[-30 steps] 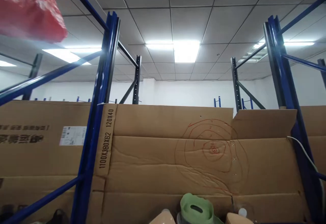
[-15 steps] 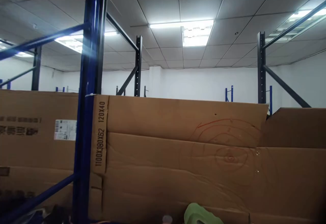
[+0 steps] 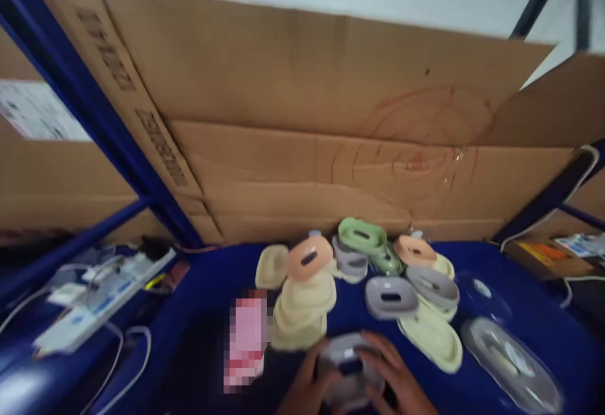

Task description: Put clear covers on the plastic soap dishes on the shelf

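At the bottom centre, a grey oval plastic soap dish (image 3: 347,344) with a dark slot is gripped from both sides, slightly blurred. My left hand (image 3: 308,380) closes round its left side, and my right hand (image 3: 394,371) curls over its right side. Beyond them lies a loose group of similar dishes: a green one (image 3: 363,235), a peach one (image 3: 309,257), another peach one (image 3: 414,250) and a grey one (image 3: 391,297). Cream oval trays (image 3: 300,327) are stacked left of centre, and a further cream tray (image 3: 435,341) lies to the right.
Cardboard (image 3: 283,75) walls off the back of the blue surface (image 3: 203,295). At left, a white power strip (image 3: 104,308) trails cables beside a blue metal post (image 3: 94,100). A pixelated pink item (image 3: 246,339) lies left of the trays. Plastic-wrapped grey dish (image 3: 513,364) at right.
The view has swung down from the ceiling and shelf frames to the blue surface. Both hands and the grey soap dish between them now show; before, only a green dish's top edge did.
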The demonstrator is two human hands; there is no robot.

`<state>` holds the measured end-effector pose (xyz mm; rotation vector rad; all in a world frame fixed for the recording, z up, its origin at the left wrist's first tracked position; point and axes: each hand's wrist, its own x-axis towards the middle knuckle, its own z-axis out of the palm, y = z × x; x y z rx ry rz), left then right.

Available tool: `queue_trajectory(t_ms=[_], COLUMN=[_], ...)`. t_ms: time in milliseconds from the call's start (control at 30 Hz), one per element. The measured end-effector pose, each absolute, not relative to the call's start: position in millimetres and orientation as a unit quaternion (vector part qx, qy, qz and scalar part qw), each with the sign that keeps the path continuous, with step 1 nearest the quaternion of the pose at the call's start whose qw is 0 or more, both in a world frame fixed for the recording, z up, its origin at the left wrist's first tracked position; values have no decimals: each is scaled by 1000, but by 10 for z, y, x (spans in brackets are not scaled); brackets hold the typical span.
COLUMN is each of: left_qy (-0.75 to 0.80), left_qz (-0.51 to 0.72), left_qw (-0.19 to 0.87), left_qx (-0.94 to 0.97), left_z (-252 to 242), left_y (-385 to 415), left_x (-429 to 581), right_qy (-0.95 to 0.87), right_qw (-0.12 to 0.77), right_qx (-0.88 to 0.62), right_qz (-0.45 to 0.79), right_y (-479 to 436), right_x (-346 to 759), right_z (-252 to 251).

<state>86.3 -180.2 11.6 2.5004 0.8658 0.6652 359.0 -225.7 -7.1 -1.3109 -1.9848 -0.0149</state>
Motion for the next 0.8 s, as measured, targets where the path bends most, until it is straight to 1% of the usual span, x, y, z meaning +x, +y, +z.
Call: queue_trajectory(t_ms=[100, 167, 233, 333, 500, 567, 800], left_qy=[344, 362, 384, 411, 405, 404, 430], left_qz=[179, 174, 182, 184, 158, 169, 240], left_qw=[306, 330, 323, 286, 233, 228, 241], left_qx=[870, 854, 846, 846, 870, 870, 836], left_z=[44, 50, 52, -1, -96, -100, -91], left_y=[-2036, -2104, -2166, -2276, -2271, -2208, -2173], left_x=[848, 847, 883, 1010, 1180, 1185, 1172], right_qy=[-809, -811, -804, -798, -785, -782, -780], right_qw=[277, 249, 249, 256, 286, 299, 302], right_qx=[-505, -506, -510, -514, -520, -520, -517], right_qz=[115, 158, 177, 184, 177, 171, 180], right_y=[-2473, -2496, -2493, -2497, -2434, -2406, -2407], right_x=[3675, 3718, 3730, 3720, 3708, 3699, 3713], right_z=[-186, -235, -259, -266, -290, -318, -442])
